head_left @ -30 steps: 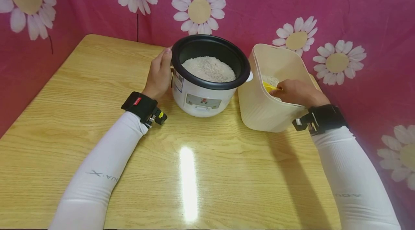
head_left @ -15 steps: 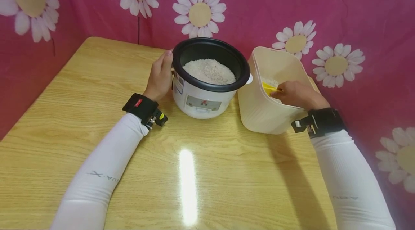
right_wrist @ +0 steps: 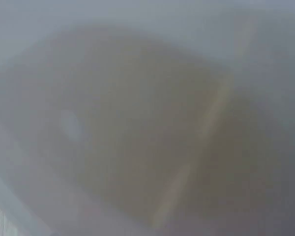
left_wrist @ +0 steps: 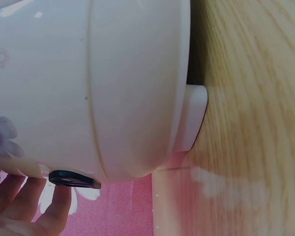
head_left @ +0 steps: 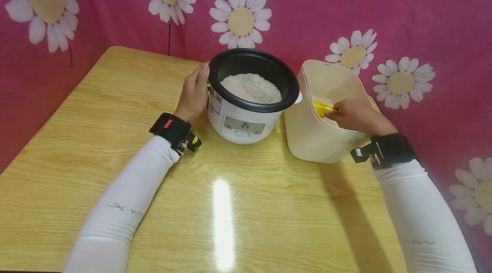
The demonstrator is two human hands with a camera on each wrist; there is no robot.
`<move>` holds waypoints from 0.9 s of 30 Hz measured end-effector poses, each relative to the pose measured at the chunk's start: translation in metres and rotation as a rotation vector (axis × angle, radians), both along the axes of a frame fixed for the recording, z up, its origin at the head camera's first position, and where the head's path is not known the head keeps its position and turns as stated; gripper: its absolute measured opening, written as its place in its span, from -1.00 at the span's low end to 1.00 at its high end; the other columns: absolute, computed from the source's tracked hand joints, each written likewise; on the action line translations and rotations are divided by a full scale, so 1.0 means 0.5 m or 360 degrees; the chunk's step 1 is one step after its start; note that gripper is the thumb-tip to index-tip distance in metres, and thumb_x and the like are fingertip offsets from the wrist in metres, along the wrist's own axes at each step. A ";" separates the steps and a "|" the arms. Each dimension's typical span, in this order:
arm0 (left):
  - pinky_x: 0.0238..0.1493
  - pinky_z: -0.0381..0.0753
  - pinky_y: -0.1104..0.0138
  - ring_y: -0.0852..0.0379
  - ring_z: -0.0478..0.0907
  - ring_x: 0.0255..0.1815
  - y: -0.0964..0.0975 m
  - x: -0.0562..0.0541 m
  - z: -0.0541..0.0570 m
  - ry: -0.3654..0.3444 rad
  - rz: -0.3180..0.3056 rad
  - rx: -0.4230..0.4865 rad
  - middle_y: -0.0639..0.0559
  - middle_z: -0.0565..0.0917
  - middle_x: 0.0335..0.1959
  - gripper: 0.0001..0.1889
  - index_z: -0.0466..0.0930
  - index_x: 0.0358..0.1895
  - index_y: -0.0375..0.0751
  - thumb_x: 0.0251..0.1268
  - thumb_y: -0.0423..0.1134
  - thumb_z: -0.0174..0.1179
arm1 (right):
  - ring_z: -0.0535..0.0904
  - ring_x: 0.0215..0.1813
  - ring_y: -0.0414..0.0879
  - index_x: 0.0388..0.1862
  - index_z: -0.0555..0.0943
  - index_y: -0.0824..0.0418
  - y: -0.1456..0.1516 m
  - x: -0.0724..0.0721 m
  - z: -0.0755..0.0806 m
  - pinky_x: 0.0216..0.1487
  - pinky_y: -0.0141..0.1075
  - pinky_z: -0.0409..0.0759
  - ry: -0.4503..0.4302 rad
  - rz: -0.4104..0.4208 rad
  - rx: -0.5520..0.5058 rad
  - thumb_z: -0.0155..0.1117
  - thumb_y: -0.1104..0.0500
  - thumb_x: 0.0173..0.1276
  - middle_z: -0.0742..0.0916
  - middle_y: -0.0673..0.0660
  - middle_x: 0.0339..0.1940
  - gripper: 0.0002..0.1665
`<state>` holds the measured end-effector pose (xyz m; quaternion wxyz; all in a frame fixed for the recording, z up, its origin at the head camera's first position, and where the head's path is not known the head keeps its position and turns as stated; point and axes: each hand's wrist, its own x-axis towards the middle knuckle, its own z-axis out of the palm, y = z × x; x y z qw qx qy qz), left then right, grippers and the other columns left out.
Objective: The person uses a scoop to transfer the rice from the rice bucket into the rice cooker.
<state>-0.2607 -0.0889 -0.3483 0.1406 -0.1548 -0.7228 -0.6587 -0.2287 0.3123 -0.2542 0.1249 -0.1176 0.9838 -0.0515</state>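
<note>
A white rice cooker point(head_left: 246, 130) with a black inner pot stands on the table, a mound of white rice point(head_left: 251, 88) inside it. My left hand point(head_left: 193, 93) holds its left side, thumb up by the black rim; the left wrist view shows fingertips point(left_wrist: 59, 209) against the white body by a small dark fitting point(left_wrist: 71, 179). To the right, a cream-coloured bin point(head_left: 313, 142) has rice point(head_left: 323, 99) low inside. My right hand point(head_left: 357, 115) reaches over its rim and grips a yellow scoop point(head_left: 322, 107) within. The right wrist view is too blurred to read.
A light wooden table point(head_left: 246, 204) carries both containers, which stand close side by side. Behind it hangs a magenta cloth point(head_left: 300, 4) with large daisies. A white tab point(head_left: 298, 97) juts from the cooker's right side towards the bin.
The head view has shifted slightly, so everything sits a little lower. Inside the bin, the yellow scoop has tilted and shows more of itself. My left hand keeps its place on the cooker.
</note>
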 end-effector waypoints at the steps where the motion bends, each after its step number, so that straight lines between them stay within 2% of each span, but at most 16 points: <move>1: 0.58 0.43 0.00 -0.05 0.46 0.47 0.000 0.000 0.000 -0.0002 -0.0003 -0.0002 -0.12 0.54 0.47 -0.46 0.42 0.51 -0.11 0.72 0.01 -0.32 | 0.45 -0.40 0.01 -0.16 0.66 0.44 0.000 0.000 -0.001 -0.38 -0.25 0.38 0.0010 0.0001 -0.0002 0.18 0.04 0.55 0.58 0.13 -0.56 -0.57; 9: 0.62 0.39 0.07 0.00 0.42 0.54 0.002 -0.003 -0.004 -0.0014 -0.0009 -0.0018 -0.07 0.50 0.51 -0.45 0.39 0.53 -0.09 0.72 0.03 -0.32 | 0.44 -0.37 0.03 -0.07 0.65 0.44 0.005 0.006 0.004 -0.34 -0.24 0.40 0.0064 -0.0007 -0.0036 0.18 0.05 0.57 0.58 0.16 -0.51 -0.58; 15: 0.63 0.37 0.07 0.00 0.39 0.57 0.000 -0.004 -0.001 -0.0029 -0.0011 -0.0019 -0.07 0.48 0.53 -0.44 0.37 0.55 -0.09 0.73 0.04 -0.33 | 0.46 -0.34 0.05 0.03 0.65 0.43 0.006 0.014 0.018 -0.34 -0.23 0.44 0.0112 -0.0070 -0.0018 0.14 0.00 0.60 0.59 0.18 -0.46 -0.53; 21: 0.63 0.38 0.05 -0.02 0.39 0.57 -0.001 -0.001 -0.004 -0.0047 -0.0009 -0.0031 -0.08 0.46 0.54 -0.43 0.35 0.56 -0.10 0.72 0.05 -0.33 | 0.47 -0.37 0.05 -0.01 0.64 0.44 0.001 0.023 0.028 -0.36 -0.23 0.45 0.0116 -0.0090 0.0006 0.12 -0.01 0.60 0.61 0.20 -0.47 -0.52; 27: 0.64 0.35 0.05 -0.01 0.38 0.58 0.001 -0.001 -0.001 -0.0017 -0.0027 -0.0021 -0.07 0.46 0.55 -0.44 0.34 0.56 -0.09 0.73 0.02 -0.34 | 0.49 -0.40 0.06 -0.04 0.62 0.41 0.000 0.031 0.041 -0.37 -0.21 0.48 0.0140 -0.0110 0.0046 0.11 0.00 0.60 0.61 0.20 -0.48 -0.56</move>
